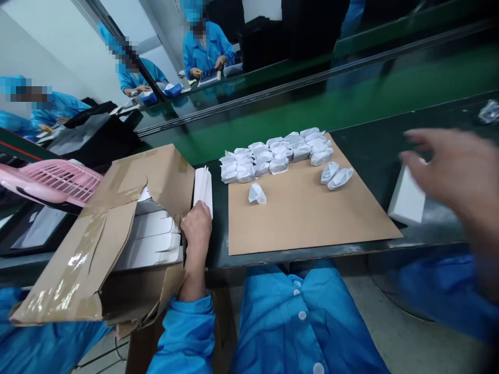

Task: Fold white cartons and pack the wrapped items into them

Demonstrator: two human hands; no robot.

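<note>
My left hand (198, 226) is closed at the near end of a small stack of flat white cartons (203, 189), just right of the open cardboard box. My right hand (452, 171) is blurred by motion, its thumb and fingers apart. Below its thumb, a white box (408, 197) rests on the dark table at the right. Between my hands lies a brown cardboard sheet (296, 223). Rows of white paper-wrapped pieces (273, 156) fill its far edge. Two more wrapped pieces (336, 175) lie at its right, and a single one (257, 194) nearer its left.
The torn-open cardboard box (81, 249) holds several flat white cartons (154, 239). A pink plastic basket (66, 182) stands behind it. A crumpled clear wrapper (489, 111) lies at the far right. Across the green partition (390, 93), people in blue work at benches.
</note>
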